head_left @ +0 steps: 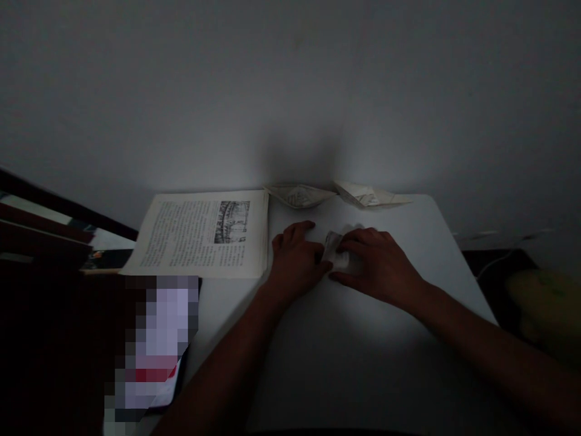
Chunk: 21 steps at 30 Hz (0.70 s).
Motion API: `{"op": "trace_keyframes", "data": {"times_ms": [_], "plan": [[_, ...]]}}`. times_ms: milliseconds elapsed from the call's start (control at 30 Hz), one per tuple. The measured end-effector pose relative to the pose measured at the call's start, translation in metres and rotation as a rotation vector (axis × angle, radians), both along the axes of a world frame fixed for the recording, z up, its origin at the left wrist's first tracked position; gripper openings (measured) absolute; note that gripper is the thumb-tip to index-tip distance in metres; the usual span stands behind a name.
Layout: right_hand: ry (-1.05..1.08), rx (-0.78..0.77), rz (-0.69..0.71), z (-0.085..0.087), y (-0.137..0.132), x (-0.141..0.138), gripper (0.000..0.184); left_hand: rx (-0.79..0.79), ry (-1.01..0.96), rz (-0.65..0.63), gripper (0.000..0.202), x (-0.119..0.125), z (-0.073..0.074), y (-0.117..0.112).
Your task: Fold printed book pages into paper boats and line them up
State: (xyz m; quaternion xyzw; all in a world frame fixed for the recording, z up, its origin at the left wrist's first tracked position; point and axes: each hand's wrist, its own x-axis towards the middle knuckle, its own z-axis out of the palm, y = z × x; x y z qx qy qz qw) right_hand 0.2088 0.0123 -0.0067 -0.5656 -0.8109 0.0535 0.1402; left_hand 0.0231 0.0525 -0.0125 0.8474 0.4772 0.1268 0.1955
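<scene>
A small folded piece of printed paper (334, 249) lies low over the white table between my two hands. My left hand (297, 254) pinches its left edge with thumb and forefinger, the other fingers reaching forward. From the right, my right hand (379, 263) grips the paper between thumb and fingers, covering much of it. Beyond my hands, two folded paper boats stand by the wall: one paper boat (299, 197) ahead of my left hand, the other boat (370, 197) ahead of my right. The light is dim, so the folds are hard to make out.
A stack of printed pages (190, 236) with a picture lies at the table's back left. Nearer, a phone with a blurred-out screen (167, 327) rests at the left edge. The wall (290, 79) closes off the back of the white table (436, 236).
</scene>
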Motion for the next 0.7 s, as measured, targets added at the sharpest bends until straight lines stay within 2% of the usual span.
{"op": "trace_keyframes", "data": {"times_ms": [500,700], "plan": [[0.049,0.003,0.045,-0.006,-0.011,0.040,0.042,-0.030,0.027,-0.013,0.016,-0.001,0.005,0.000],[0.109,-0.013,0.025,-0.014,-0.012,0.045,0.058,-0.037,0.032,-0.007,0.016,0.000,0.006,0.000]]}}
